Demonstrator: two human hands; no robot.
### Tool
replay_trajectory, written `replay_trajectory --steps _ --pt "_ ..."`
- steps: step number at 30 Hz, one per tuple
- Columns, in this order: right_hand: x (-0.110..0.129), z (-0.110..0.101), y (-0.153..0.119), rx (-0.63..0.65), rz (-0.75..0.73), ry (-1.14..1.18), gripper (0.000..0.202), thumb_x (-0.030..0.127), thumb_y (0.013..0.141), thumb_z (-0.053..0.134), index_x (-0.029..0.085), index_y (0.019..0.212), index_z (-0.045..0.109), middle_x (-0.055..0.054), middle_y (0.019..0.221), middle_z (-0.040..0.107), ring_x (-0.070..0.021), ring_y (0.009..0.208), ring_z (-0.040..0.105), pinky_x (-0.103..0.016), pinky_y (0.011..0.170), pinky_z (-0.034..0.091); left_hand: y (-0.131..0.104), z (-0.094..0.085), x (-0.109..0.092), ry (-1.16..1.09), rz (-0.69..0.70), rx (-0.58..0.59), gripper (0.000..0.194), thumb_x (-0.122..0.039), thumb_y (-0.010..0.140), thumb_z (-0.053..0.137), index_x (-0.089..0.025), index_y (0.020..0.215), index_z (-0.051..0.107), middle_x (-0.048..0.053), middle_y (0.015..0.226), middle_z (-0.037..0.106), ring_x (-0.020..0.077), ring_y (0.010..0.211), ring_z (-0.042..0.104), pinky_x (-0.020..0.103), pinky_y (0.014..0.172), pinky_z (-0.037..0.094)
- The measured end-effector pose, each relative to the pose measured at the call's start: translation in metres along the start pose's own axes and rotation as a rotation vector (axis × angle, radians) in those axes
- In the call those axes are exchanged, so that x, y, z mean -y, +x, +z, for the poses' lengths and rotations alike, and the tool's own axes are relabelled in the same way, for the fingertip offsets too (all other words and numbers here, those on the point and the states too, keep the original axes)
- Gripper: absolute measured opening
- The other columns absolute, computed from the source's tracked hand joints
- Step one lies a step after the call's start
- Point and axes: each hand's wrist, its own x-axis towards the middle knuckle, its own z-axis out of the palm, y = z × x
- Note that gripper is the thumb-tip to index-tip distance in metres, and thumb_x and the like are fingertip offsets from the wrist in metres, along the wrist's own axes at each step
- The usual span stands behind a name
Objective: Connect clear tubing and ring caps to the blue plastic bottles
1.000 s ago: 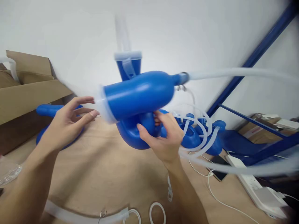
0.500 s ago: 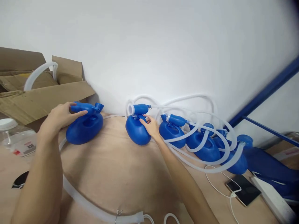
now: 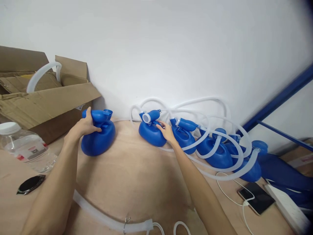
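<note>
Left hand point(image 3: 84, 126) curled round neck of blue urinal bottle point(image 3: 99, 142), left of centre on bench point(image 3: 137, 182); right hand point(image 3: 167, 132) pinching handle of tubed bottle point(image 3: 150, 134), mid-frame. Grips probably steady both upright.

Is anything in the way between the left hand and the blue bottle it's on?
Nothing visible: the left hand is right on the left blue bottle. The cardboard box and clear bottle are near, but neither stands between them.

A clear bottle point(image 3: 29, 147) sits near a cardboard box point(image 3: 49, 101). A phone point(image 3: 261, 195) lies beside a white power strip point(image 3: 286, 205).
</note>
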Motion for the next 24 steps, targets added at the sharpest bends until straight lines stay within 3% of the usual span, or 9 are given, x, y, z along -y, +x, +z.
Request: replay_trajectory --steps 3,6,11,14,17,19,20,22,24 --pt "-0.006 -0.008 0.003 0.009 -0.006 -0.036 0.046 0.045 0.096 0.062 0.018 0.132 0.070 -0.013 0.126 0.076 -0.0265 0.115 0.069 -0.041 0.105 0.051 -0.004 0.003 -0.023 0.151 0.035 0.130 0.091 -0.052 0.060 0.081 -0.012 0.137 0.052 -0.001 0.068 0.069 0.0357 0.080 0.076 0.044 0.075 0.058" --pt "-0.007 0.001 0.001 -0.028 -0.009 -0.098 0.044 0.043 0.099 0.058 0.019 0.134 0.069 -0.012 0.135 0.072 -0.0277 0.126 0.064 -0.044 0.114 0.044 -0.012 0.007 -0.045 0.097 0.147 0.264 0.092 -0.043 0.059 0.082 -0.016 0.141 0.053 -0.003 0.072 0.071 0.0300 0.077 0.076 0.037 0.072 0.059" --pt "0.003 0.024 -0.007 -0.146 0.034 -0.171 0.047 0.040 0.106 0.044 0.017 0.143 0.059 -0.017 0.146 0.062 -0.0297 0.137 0.054 -0.050 0.121 0.035 -0.027 0.015 -0.074 -0.076 0.315 0.533 0.109 -0.038 0.052 0.088 -0.020 0.151 0.047 0.009 0.114 0.076 0.0283 0.080 0.077 0.034 0.067 0.062" --pt "0.015 0.015 -0.021 -0.175 0.044 -0.185 0.052 0.041 0.105 0.047 0.016 0.150 0.052 -0.020 0.153 0.052 -0.0323 0.146 0.043 -0.055 0.123 0.029 -0.032 0.024 -0.091 -0.102 0.408 0.652 0.112 -0.038 0.050 0.092 -0.023 0.151 0.046 0.013 0.121 0.074 0.0312 0.086 0.077 0.037 0.069 0.064" --pt "0.033 -0.012 -0.049 -0.062 0.003 -0.158 0.045 0.044 0.104 0.051 0.020 0.139 0.063 -0.015 0.144 0.061 -0.0281 0.138 0.053 -0.047 0.119 0.038 -0.039 0.035 -0.108 -0.205 0.443 0.704 0.107 -0.038 0.052 0.094 -0.026 0.148 0.049 0.011 0.115 0.074 0.0316 0.088 0.077 0.037 0.067 0.064" --pt "0.047 -0.033 -0.075 0.088 -0.012 -0.119 0.041 0.050 0.103 0.053 0.022 0.125 0.072 -0.009 0.122 0.073 -0.0236 0.114 0.068 -0.039 0.106 0.051 -0.048 0.043 -0.119 -0.337 0.361 0.768 0.107 -0.038 0.055 0.093 -0.027 0.151 0.046 0.008 0.105 0.075 0.0296 0.079 0.077 0.035 0.059 0.063" --pt "0.053 -0.043 -0.089 0.173 -0.006 -0.092 0.045 0.054 0.103 0.051 0.023 0.128 0.071 -0.008 0.116 0.075 -0.0224 0.107 0.071 -0.038 0.100 0.055 -0.054 0.049 -0.124 -0.396 0.288 0.813 0.111 -0.038 0.058 0.092 -0.027 0.155 0.040 0.006 0.098 0.075 0.0285 0.074 0.076 0.035 0.057 0.062" --pt "0.064 -0.058 -0.113 0.351 0.052 -0.015 0.059 0.062 0.103 0.048 0.026 0.149 0.056 -0.009 0.128 0.072 -0.0238 0.116 0.069 -0.043 0.107 0.052 -0.068 0.063 -0.134 -0.487 0.141 0.895 0.121 -0.038 0.066 0.090 -0.029 0.165 0.022 0.002 0.085 0.072 0.0263 0.069 0.074 0.036 0.057 0.061" --pt "0.070 -0.069 -0.130 0.441 0.120 0.060 0.074 0.071 0.102 0.042 0.029 0.163 0.037 -0.012 0.154 0.056 -0.0270 0.140 0.055 -0.050 0.120 0.041 -0.083 0.084 -0.143 -0.559 0.063 0.947 0.130 -0.037 0.073 0.087 -0.030 0.168 -0.001 -0.002 0.080 0.069 0.0235 0.071 0.073 0.038 0.065 0.062"
